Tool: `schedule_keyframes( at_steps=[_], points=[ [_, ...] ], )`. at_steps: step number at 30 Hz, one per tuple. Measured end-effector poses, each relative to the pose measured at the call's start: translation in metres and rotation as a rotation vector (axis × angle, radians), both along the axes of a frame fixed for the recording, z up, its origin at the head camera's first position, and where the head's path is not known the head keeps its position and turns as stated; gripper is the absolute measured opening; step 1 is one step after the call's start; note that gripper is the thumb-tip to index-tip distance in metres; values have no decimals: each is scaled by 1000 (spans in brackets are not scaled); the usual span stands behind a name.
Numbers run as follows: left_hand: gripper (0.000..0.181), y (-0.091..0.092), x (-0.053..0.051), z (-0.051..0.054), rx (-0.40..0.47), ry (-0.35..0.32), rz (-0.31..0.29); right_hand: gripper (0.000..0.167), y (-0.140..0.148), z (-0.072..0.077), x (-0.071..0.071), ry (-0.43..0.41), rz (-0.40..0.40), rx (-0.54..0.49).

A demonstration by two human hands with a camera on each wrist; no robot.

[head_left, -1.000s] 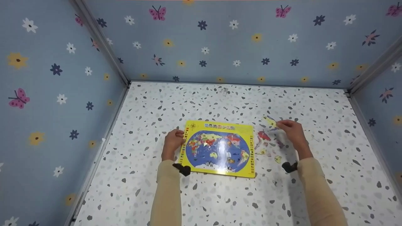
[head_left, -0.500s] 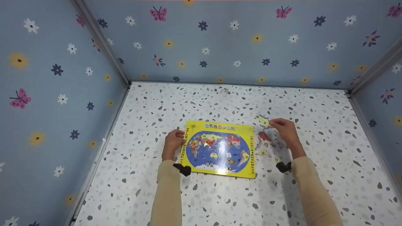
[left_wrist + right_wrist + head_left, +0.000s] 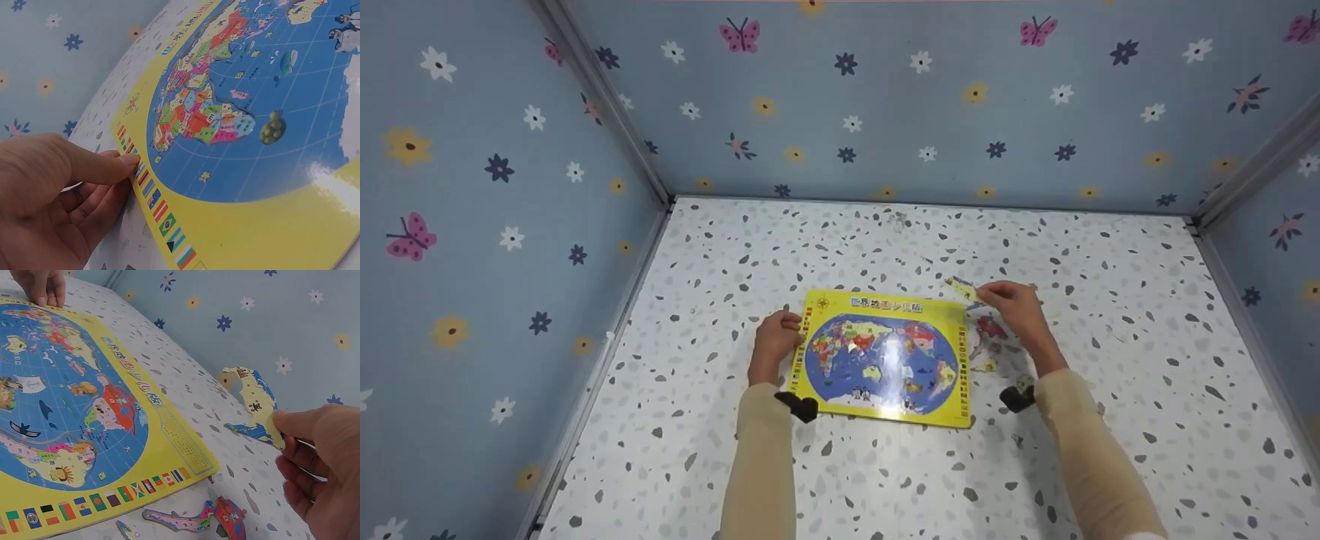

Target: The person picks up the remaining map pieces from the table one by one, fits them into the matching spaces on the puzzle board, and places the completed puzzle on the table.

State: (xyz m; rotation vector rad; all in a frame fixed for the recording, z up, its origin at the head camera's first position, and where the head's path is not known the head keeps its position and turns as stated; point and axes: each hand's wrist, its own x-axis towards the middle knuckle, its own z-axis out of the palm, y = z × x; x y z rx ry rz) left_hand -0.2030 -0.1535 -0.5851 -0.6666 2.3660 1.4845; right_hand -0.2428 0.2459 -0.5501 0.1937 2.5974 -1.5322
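A yellow-bordered world map puzzle board lies flat on the table. My left hand holds its left edge; in the left wrist view the thumb rests on the row of printed flags, the other fingers curled at the edge and partly hidden. Just off the board's upper right corner, my right hand pinches a pale yellow puzzle piece with blue edges between thumb and fingers. The piece is raised above the table. Map pieces fill parts of the printed blue oval.
Loose puzzle pieces lie right of the board, among them a red one and a long pink-and-blue one. Blue flowered panels enclose the speckled white table at the back and sides.
My right hand has moved left with the yellow piece, from above the loose pieces towards the board's upper right corner. The left hand and the board have stayed in place.
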Motion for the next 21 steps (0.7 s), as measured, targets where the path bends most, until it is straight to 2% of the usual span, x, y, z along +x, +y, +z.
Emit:
schedule_keyframes(
  at_steps=[5, 12, 17, 21],
  points=[
    [38, 1, 0, 1, 4, -13, 10, 33, -10, -3, -2, -22, 7, 15],
    [38, 1, -1, 0, -4, -24, 13, 30, -20, -3, -1, -73, 61, 22],
    [38, 1, 1, 2, -7, -10, 3, 29, -30, -3, -2, -58, 87, 54],
    [38, 2, 3, 5, 15, 9, -1, 28, -38, -4, -1, -43, 109, 28]
  ],
)
